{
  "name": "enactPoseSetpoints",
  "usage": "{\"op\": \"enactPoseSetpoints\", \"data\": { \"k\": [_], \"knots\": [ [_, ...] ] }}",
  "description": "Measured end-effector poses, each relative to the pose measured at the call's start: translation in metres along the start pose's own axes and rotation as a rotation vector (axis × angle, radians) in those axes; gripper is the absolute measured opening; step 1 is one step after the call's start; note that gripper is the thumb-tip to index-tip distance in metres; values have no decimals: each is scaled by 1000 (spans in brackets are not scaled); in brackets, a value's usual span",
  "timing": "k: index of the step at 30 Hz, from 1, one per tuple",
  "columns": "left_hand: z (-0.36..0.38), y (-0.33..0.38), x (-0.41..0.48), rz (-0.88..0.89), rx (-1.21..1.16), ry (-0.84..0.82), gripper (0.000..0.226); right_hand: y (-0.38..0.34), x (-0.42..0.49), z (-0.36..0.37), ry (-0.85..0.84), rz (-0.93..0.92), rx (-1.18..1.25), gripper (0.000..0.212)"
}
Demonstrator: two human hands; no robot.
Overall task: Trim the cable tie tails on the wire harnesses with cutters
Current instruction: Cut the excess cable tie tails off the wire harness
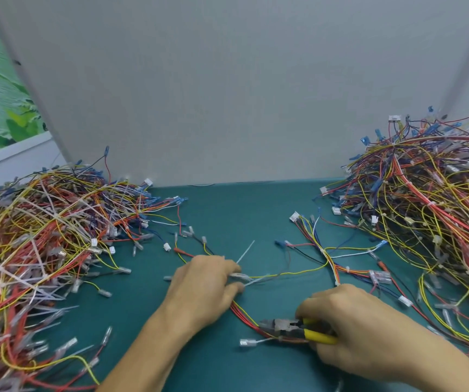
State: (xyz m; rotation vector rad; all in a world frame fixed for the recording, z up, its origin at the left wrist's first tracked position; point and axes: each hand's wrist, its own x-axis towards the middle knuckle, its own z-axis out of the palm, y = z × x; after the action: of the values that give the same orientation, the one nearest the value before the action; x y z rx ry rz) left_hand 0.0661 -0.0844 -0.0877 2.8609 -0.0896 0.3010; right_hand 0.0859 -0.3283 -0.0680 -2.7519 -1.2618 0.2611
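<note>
One wire harness (306, 271) of red, yellow and black leads lies spread across the middle of the green mat. My left hand (205, 290) pinches it near a white cable tie whose long tail (245, 252) sticks up and away. My right hand (352, 323) grips the yellow handles of the cutters (290, 329). The cutter jaws point left, low over the red wires of the same harness, a little below and right of my left hand.
A big heap of harnesses with long white tie tails (38, 244) fills the left side. Another heap (431, 199) rises at the right. The green mat (241, 210) shows between them. A grey partition wall (227, 94) stands behind.
</note>
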Motion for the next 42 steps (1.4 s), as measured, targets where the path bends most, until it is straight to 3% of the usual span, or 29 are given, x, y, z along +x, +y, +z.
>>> {"op": "enactPoseSetpoints", "data": {
  "k": [3,8,16,23,33,36,42],
  "knots": [
    [0,2,1,-58,156,-77,39,1,-2,-3,-15,20,-19,11],
    [-3,6,-1,-94,210,-54,41,0,-1,1,-12,95,-38,20],
    [-3,12,-2,-77,280,-165,18,0,0,2,-11,101,-39,19],
    [-7,-2,-3,-19,-227,-34,20,4,1,2,-49,66,3,13],
    [-9,-21,0,-31,-611,-289,14,-6,9,-6,-49,134,35,28],
    [-10,-21,-1,-53,-745,-308,7,-17,20,-7,-33,170,45,26],
    [-11,-20,0,-54,-832,-296,18,-37,36,-9,-27,198,39,24]
  ]
}}
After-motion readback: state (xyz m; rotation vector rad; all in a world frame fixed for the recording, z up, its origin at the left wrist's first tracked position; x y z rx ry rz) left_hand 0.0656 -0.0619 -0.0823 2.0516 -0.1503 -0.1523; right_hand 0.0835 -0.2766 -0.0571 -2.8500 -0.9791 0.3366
